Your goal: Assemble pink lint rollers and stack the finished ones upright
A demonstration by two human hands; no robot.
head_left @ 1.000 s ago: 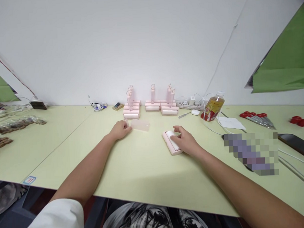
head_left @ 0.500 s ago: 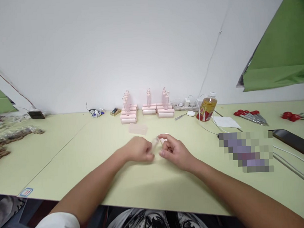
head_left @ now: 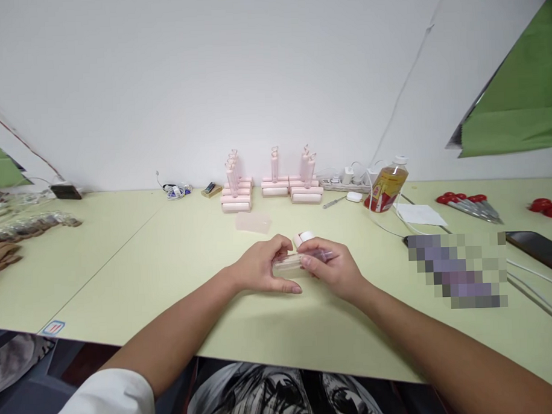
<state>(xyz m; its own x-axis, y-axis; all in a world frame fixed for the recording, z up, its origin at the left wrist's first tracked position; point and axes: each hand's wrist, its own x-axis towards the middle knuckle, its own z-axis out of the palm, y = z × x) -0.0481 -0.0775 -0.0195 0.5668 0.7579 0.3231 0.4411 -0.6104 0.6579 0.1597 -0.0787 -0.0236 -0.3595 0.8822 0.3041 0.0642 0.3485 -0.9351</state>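
A clear, pale pink plastic piece (head_left: 287, 263), long and narrow like a handle or case, lies across between my hands. My right hand (head_left: 335, 268) grips its right part between thumb and fingers. Around its left end, my left hand (head_left: 264, 268) is held with thumb and fingers apart; whether it touches the piece I cannot tell. Just behind my right fingers a pink and white roller (head_left: 305, 237) rests on the table, partly hidden. Beyond my left hand lies a flat, pale pink sheet (head_left: 253, 222).
Pink rollers with upright clear handles (head_left: 275, 187) stand in groups by the wall. To their right are a power strip (head_left: 338, 185), a screwdriver (head_left: 334, 202) and a bottle (head_left: 386, 188). Red-handled tools (head_left: 468, 205) lie farther right. Another person's hand (head_left: 1, 256) shows at the left edge.
The clear piece, blurred near my left hand before, now sits level in my right hand's grip. My left fingers have spread apart. The view has shifted slightly.
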